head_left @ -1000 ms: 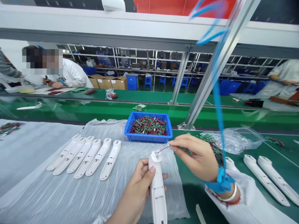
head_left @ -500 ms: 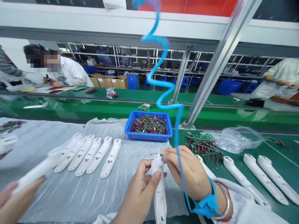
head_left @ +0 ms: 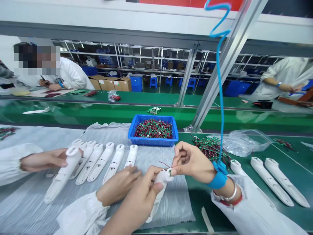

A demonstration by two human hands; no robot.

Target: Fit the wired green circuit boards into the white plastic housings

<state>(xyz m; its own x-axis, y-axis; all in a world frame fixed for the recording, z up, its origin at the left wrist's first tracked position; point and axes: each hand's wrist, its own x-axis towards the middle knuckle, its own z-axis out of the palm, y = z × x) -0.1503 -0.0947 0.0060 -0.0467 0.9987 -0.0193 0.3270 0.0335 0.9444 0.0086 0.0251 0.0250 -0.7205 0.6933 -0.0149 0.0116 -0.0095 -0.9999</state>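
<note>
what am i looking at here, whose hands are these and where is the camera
There is no machine: these are a person's bare hands, and every picture comes from one camera on that person's head, looking forward and down. Their left hand holds a white casing. The right hand works at its top, by a small green part and a thin red wire. The hands reaching in from the left are a co-worker's; one grips another casing. On the pale sheet lie more white casings and a blue bin full of green-and-red wired parts. A blue cord runs to the right wrist's strap.
</note>
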